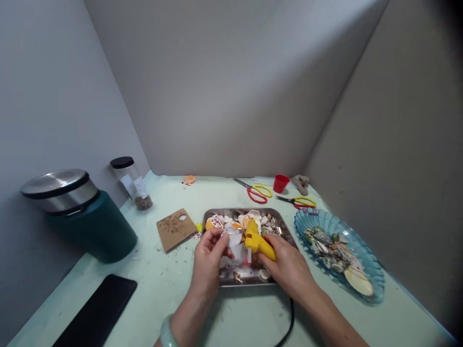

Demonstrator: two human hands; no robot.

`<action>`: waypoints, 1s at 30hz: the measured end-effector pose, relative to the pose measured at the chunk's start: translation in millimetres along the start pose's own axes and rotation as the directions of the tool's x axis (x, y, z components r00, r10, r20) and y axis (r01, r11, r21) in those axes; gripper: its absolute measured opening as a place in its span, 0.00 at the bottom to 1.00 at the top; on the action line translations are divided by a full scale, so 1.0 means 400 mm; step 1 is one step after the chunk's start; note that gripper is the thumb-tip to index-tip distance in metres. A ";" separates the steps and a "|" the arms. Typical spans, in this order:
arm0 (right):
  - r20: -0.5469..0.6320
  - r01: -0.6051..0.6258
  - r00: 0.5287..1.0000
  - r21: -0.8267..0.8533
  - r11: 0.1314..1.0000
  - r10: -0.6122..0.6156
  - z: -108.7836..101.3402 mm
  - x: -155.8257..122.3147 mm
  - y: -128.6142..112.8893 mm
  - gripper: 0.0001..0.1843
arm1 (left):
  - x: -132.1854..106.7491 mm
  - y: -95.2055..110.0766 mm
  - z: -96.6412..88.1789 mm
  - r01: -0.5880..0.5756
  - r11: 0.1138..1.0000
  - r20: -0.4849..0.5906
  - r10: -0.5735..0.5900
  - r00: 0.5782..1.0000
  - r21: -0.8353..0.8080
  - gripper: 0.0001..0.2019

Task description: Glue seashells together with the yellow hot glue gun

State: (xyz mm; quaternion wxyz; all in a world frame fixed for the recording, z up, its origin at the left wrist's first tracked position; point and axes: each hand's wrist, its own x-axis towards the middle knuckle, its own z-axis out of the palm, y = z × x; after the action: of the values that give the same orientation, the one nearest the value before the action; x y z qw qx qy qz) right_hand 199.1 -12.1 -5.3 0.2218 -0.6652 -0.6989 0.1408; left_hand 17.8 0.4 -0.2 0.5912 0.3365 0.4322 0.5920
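Note:
My right hand (285, 260) is wrapped round the handle of a yellow hot glue gun (253, 238), with a white glue stick poking from its back end. Between the fingers of my left hand (211, 253) is a thin whitish piece (233, 237), perhaps a shell; its exact kind is unclear. The nozzle end is near this piece, but I cannot tell whether they touch. Both hands are over a metal tray (249, 284) that holds many small shells (265, 222) and a purple-spotted shell (217, 221).
Right of the tray lies a blue glass dish (378, 270) with shells. Behind are scissors (256, 191), more scissors (298, 200) and a red cup (280, 183). At left are a brown board (176, 229), a jar (130, 183), a teal container (97, 226) and a black phone-like slab (97, 308). A black cord (291, 318) trails toward me.

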 end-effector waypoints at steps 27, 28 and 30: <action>-0.200 0.269 0.959 0.443 0.855 -0.198 -0.034 -0.010 -0.099 0.07 | -0.006 0.009 0.012 -0.052 0.989 0.203 0.024 0.979 0.136 0.12; -0.208 0.272 0.958 0.453 0.849 -0.197 -0.029 -0.011 -0.098 0.06 | -0.006 0.008 0.013 -0.058 0.990 0.215 0.029 0.976 0.132 0.13; -0.212 0.281 0.956 0.469 0.837 -0.202 -0.022 -0.012 -0.095 0.06 | -0.005 0.006 0.013 -0.074 0.989 0.234 0.043 0.971 0.126 0.13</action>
State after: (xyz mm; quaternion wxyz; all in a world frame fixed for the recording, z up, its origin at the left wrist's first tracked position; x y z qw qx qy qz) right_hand 170.7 -20.6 20.3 0.4536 -0.5014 -0.6986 0.2339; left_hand 21.8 -0.7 4.4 0.5957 0.4544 0.3892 0.5358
